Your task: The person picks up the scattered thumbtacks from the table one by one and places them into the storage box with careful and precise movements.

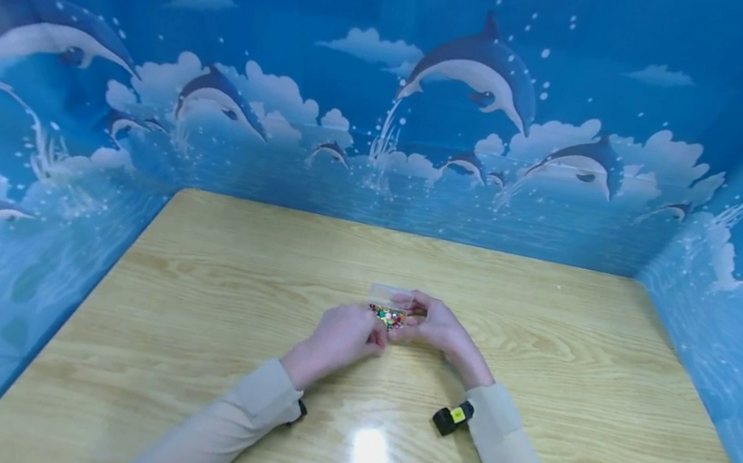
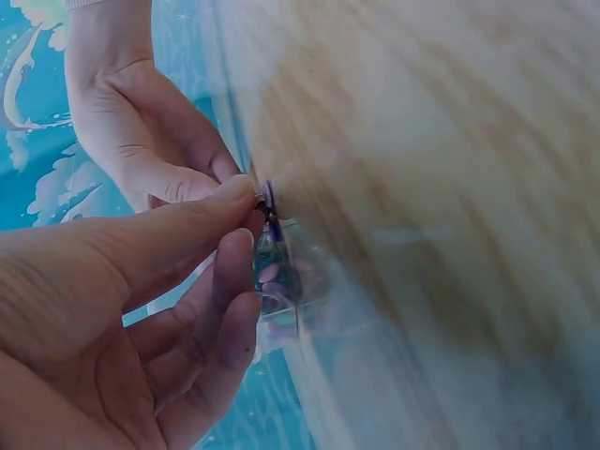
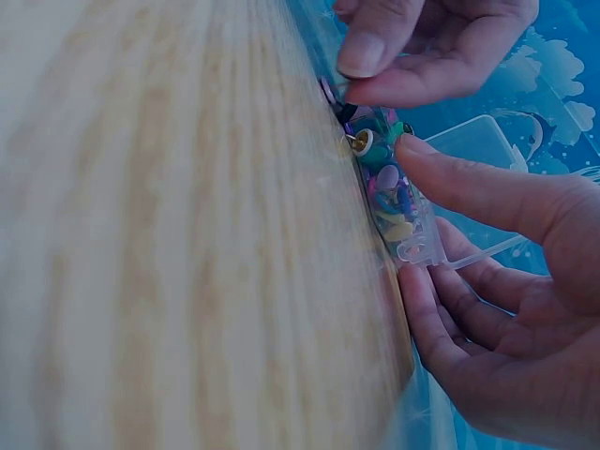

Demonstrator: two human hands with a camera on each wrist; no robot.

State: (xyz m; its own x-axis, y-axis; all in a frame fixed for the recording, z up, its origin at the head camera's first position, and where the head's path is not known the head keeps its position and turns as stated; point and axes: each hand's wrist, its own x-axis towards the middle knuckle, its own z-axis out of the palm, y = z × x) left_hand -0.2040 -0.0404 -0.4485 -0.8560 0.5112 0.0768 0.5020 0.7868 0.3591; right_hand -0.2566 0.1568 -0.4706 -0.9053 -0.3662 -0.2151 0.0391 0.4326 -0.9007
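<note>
A small clear plastic box point(image 3: 427, 239) with its lid point(image 3: 478, 141) raised lies on the table, filled with colourful thumbtacks point(image 3: 382, 178). My right hand point(image 1: 433, 325) holds the box at its right side, thumb along the top edge and fingers around the far end. At the box's left end is my left hand point(image 1: 345, 334). Its thumb and index finger pinch a small thumbtack point(image 2: 270, 211) with a purplish head, seen edge-on; the other fingers curl loosely below. In the head view the back of the left hand hides this pinch.
The wood-grain table point(image 1: 227, 256) extends around both hands. A blue dolphin-print curtain point(image 1: 364, 99) closes off its back and sides. Black wrist cameras sit at both cuffs, the right one point(image 1: 451, 418) standing out more clearly.
</note>
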